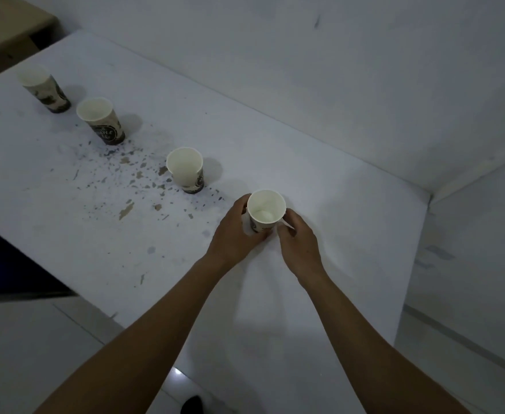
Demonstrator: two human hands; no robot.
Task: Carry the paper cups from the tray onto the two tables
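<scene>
Four paper cups on the white table [305,138] right now, strung out in a diagonal line from far left toward near right, all upright with mouths up. Back by the left edge, the farthest cup [44,88], then the second cup [100,121] near it, then the third cup [185,170] further along among the chipped paint flecks [132,174]. Closest in, the nearest cup [266,212], sandwiched between both hands: left hand [236,231] wrapped round its left side with fingers curled, right hand [297,234] curled against its right side, low down near the base. Can't tell whether the base is touching the tabletop or hanging just above it, hidden behind the fingers. Looks empty inside, just a white bottom.

Key bit for the next move: long axis straight up and down, cup dead centre between the two hands, neither one really nearer. Probably the setting-down step, so just a matter of letting go sideways, both hands peeling outward rather than dragging upward. Otherwise easy to tip something this light.

No tray anywhere in view, so no idea how many cups left to fetch. Corner of a tan surface [3,28] at the far left, maybe the second table, hard to say.
</scene>
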